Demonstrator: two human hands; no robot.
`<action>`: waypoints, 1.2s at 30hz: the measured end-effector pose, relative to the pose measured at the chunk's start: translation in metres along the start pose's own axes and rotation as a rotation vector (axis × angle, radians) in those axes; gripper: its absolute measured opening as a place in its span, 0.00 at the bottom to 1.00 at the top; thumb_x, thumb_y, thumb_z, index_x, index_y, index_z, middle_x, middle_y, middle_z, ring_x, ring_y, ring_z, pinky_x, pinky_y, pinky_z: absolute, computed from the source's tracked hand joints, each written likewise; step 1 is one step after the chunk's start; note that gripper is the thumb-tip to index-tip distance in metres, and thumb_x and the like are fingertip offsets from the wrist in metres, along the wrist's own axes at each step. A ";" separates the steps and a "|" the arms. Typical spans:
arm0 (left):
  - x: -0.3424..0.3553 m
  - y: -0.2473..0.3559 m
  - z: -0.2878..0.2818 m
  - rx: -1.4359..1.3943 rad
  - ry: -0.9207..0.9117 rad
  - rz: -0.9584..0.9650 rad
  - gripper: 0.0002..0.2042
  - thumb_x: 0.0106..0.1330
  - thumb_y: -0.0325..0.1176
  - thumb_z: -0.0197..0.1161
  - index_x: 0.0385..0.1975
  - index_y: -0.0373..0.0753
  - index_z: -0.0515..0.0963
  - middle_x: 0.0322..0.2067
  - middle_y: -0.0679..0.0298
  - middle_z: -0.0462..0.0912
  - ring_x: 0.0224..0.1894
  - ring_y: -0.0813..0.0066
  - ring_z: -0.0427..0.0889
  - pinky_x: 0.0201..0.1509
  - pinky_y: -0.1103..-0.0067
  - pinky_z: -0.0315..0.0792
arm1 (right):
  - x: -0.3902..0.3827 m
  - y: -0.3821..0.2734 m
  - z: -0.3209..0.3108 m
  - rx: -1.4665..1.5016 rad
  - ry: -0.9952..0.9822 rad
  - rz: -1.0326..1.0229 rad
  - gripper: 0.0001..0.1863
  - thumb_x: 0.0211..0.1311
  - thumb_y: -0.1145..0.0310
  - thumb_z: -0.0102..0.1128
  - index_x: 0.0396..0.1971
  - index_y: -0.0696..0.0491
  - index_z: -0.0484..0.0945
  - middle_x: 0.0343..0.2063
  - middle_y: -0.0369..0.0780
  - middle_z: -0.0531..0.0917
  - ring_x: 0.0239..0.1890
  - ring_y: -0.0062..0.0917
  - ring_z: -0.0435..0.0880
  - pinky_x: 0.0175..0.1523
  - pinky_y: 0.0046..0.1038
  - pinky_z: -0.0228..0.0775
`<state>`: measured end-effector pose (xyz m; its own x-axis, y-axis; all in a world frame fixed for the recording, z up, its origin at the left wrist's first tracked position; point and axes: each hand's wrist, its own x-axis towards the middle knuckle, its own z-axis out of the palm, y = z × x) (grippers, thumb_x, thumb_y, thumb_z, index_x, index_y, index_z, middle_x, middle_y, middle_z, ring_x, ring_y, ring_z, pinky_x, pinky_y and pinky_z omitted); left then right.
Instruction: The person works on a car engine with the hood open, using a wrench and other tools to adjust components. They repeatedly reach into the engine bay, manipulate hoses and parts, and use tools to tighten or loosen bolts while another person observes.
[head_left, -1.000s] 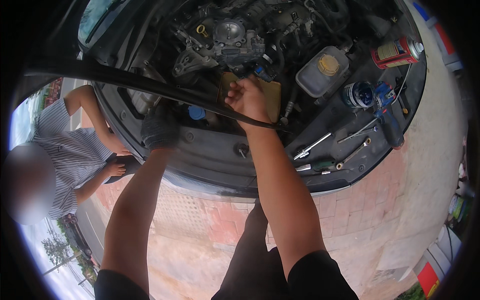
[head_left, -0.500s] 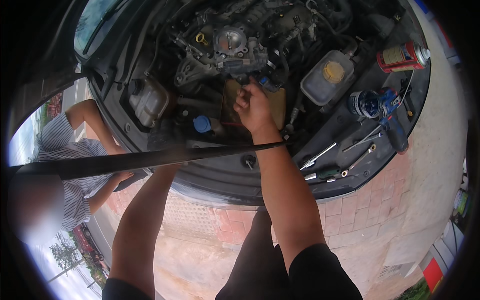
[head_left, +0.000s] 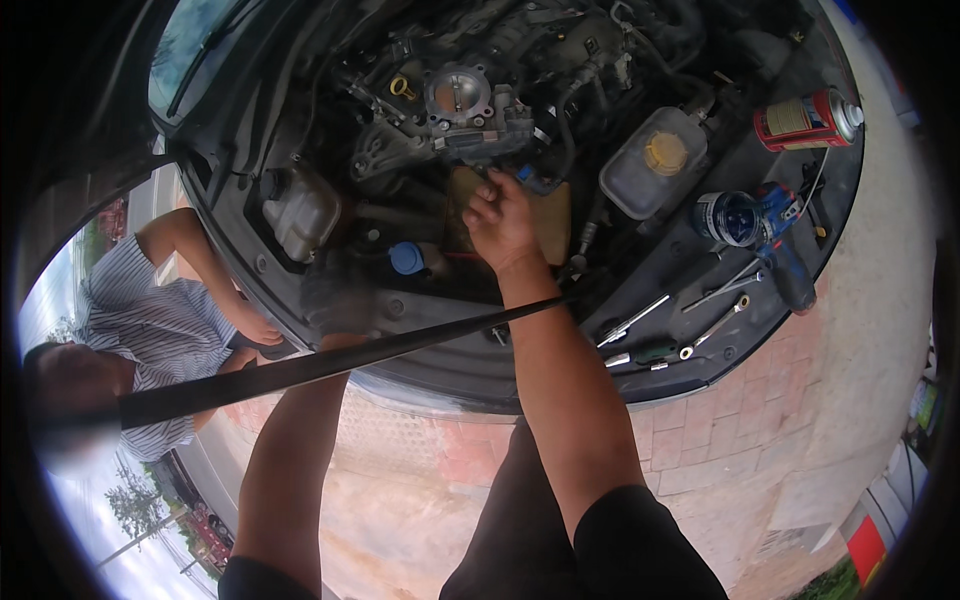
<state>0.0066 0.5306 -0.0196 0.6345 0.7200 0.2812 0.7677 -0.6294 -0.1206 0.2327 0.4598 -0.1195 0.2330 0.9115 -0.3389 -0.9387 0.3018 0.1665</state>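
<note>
My bare right hand (head_left: pixel 500 222) is in the engine bay just below the throttle body (head_left: pixel 459 94). Its fingers are curled, with the fingertips up against the underside of the throttle body; what they grip, if anything, is hidden. A dark electrical connector with a blue tab (head_left: pixel 527 174) sits right beside the index finger. Behind the hand lies a tan, flat panel (head_left: pixel 551 215). My left hand (head_left: pixel 338 298), dark as if gloved and smeared by motion, is over the front left of the bay near a blue cap (head_left: pixel 407 258). Its fingers cannot be made out.
A dark bar (head_left: pixel 330 366) crosses both forearms. On the right ledge lie a red spray can (head_left: pixel 800 122), a cordless driver (head_left: pixel 785 250), a dark jar (head_left: pixel 728 218), a ratchet wrench (head_left: pixel 715 327) and other tools. A coolant tank (head_left: pixel 655 165) stands nearby. Another person (head_left: pixel 165 320) is at left.
My right hand stays under the throttle body and has shifted slightly down. My left hand remains blurred. The dark bar has tilted more, and the other person's arm has moved.
</note>
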 end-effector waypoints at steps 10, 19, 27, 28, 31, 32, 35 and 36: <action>0.003 0.003 -0.005 0.067 -0.002 -0.070 0.08 0.60 0.36 0.57 0.34 0.40 0.78 0.36 0.52 0.80 0.38 0.45 0.79 0.40 0.56 0.73 | 0.002 0.046 0.012 0.084 0.117 -0.063 0.14 0.62 0.73 0.51 0.42 0.34 0.70 0.24 0.31 0.75 0.20 0.18 0.67 0.34 0.28 0.63; 0.006 0.005 -0.008 0.032 -0.150 -0.143 0.11 0.59 0.38 0.58 0.36 0.39 0.79 0.40 0.49 0.81 0.41 0.44 0.79 0.43 0.56 0.72 | 0.031 0.058 0.014 0.090 0.065 -0.097 0.03 0.62 0.74 0.53 0.30 0.48 0.72 0.28 0.36 0.78 0.25 0.20 0.72 0.40 0.29 0.68; 0.009 0.009 -0.012 0.034 -0.141 -0.100 0.11 0.59 0.38 0.58 0.36 0.39 0.79 0.40 0.47 0.80 0.40 0.43 0.79 0.43 0.55 0.72 | 0.059 0.053 0.001 0.063 -0.007 -0.069 0.03 0.64 0.77 0.52 0.35 0.56 0.74 0.32 0.38 0.80 0.30 0.24 0.77 0.46 0.33 0.72; 0.009 0.010 -0.013 0.036 -0.158 -0.122 0.11 0.59 0.38 0.58 0.36 0.39 0.79 0.40 0.47 0.80 0.40 0.42 0.79 0.43 0.55 0.72 | 0.060 0.054 0.000 0.068 -0.016 -0.064 0.04 0.64 0.78 0.51 0.37 0.56 0.74 0.34 0.38 0.81 0.32 0.24 0.78 0.47 0.34 0.72; 0.009 0.015 -0.019 0.147 -0.050 -0.005 0.06 0.59 0.35 0.58 0.27 0.42 0.78 0.31 0.57 0.79 0.38 0.56 0.80 0.39 0.63 0.73 | 0.057 0.059 0.008 0.095 0.075 -0.062 0.09 0.64 0.81 0.49 0.42 0.56 0.73 0.39 0.41 0.82 0.39 0.28 0.81 0.51 0.35 0.73; 0.008 0.013 -0.019 0.133 -0.062 -0.014 0.06 0.59 0.35 0.58 0.27 0.42 0.79 0.31 0.57 0.79 0.38 0.56 0.80 0.40 0.63 0.73 | 0.052 0.061 0.010 0.092 0.059 -0.097 0.11 0.64 0.81 0.48 0.44 0.55 0.72 0.40 0.41 0.82 0.40 0.29 0.81 0.51 0.36 0.74; 0.006 0.007 -0.014 0.076 -0.062 -0.049 0.07 0.58 0.37 0.59 0.30 0.41 0.78 0.33 0.54 0.80 0.39 0.51 0.80 0.40 0.60 0.73 | 0.031 0.066 0.016 0.087 0.049 -0.163 0.18 0.62 0.83 0.47 0.51 0.52 0.69 0.43 0.43 0.82 0.44 0.33 0.82 0.53 0.39 0.75; 0.004 0.008 -0.011 0.041 -0.051 -0.055 0.08 0.58 0.37 0.59 0.31 0.40 0.78 0.35 0.52 0.80 0.39 0.47 0.79 0.40 0.58 0.73 | 0.022 0.065 0.016 0.095 0.083 -0.170 0.20 0.62 0.83 0.47 0.52 0.50 0.68 0.43 0.44 0.81 0.44 0.35 0.82 0.53 0.41 0.75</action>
<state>0.0145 0.5253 -0.0085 0.5938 0.7681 0.2394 0.8041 -0.5764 -0.1453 0.1812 0.5038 -0.1018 0.3608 0.8200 -0.4443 -0.8584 0.4783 0.1856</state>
